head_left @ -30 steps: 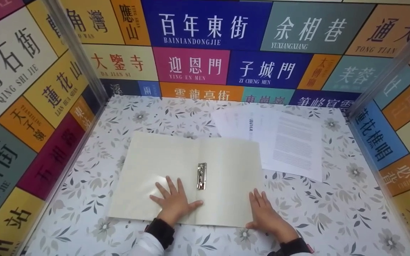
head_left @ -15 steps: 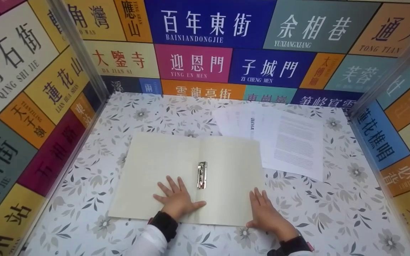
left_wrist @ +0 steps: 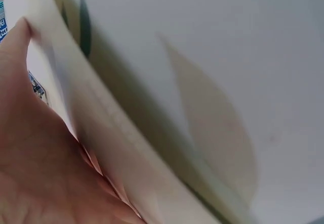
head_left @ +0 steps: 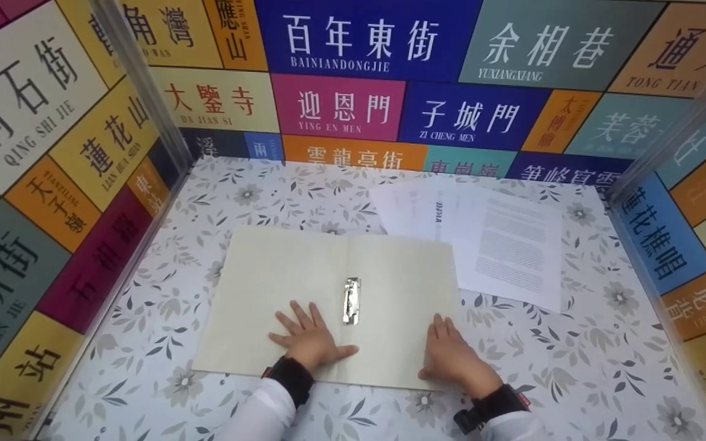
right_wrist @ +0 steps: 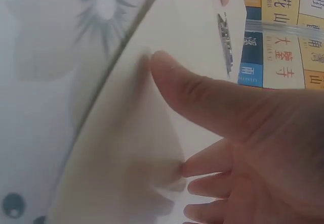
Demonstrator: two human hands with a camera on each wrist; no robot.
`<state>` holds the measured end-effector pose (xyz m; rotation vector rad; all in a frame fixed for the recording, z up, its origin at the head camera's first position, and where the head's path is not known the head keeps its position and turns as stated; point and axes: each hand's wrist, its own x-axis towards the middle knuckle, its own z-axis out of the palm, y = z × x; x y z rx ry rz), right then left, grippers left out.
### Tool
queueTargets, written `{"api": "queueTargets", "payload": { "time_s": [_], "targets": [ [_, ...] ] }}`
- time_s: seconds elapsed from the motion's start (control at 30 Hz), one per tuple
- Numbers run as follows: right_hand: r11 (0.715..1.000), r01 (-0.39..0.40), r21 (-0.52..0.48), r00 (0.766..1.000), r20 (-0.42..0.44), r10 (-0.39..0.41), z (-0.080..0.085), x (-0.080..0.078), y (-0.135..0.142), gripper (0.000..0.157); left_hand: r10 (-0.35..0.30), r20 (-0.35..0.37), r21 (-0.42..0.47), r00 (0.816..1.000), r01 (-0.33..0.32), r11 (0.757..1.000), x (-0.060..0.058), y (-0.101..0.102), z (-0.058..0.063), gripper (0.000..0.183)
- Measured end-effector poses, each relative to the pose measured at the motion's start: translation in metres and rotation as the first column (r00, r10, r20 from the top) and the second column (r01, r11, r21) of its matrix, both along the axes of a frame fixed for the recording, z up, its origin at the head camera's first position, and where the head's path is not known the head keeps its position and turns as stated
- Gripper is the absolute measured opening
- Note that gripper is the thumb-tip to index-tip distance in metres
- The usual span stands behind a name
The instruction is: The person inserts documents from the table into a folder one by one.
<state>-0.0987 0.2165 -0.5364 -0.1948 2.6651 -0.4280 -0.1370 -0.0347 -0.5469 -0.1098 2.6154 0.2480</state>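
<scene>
A cream file folder (head_left: 279,275) lies opened out flat in the head view, with a metal clip (head_left: 351,300) beside its fold. My left hand (head_left: 313,340) rests with spread fingers on the lower part of the left cover, its thumb reaching across the fold below the clip. At the right cover's lower right edge, my right hand (head_left: 451,352) touches the folder with extended fingers. In the right wrist view, the thumb (right_wrist: 177,82) presses on the cover and the fingertips sit at its edge. The left wrist view shows the left hand (left_wrist: 40,148) against the folder's lower edge.
Several printed sheets of paper (head_left: 512,245) are fanned out behind the folder on the right, partly under its upper corner. A floral cloth (head_left: 144,343) covers the table. Panels with street names, such as the back wall (head_left: 341,107), enclose it on three sides.
My right hand has slid slightly left onto the folder's right edge. My left hand stays spread on the left cover, while the head view has shifted a little.
</scene>
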Motion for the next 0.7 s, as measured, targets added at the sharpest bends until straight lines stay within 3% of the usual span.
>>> {"api": "queueTargets", "payload": {
  "time_s": [0.3,0.47,0.7],
  "targets": [
    [0.998,-0.042,-0.037,0.999,-0.036,0.041,0.017,-0.052,-0.045,0.097,0.015,0.011,0.013,1.000,-0.015,1.000,-0.001,0.001,0.001,0.134],
    [0.998,-0.061,0.005,0.997,-0.053,0.061,0.008,-0.072,-0.066,0.103,0.027,0.003,0.017,1.000,-0.027,0.999,-0.002,0.001,-0.002,0.135],
    [1.000,0.020,-0.008,1.000,-0.021,-0.020,-0.007,-0.084,-0.083,0.111,0.025,-0.007,0.014,1.000,-0.025,1.000,-0.003,0.001,-0.003,0.136]
  ]
}}
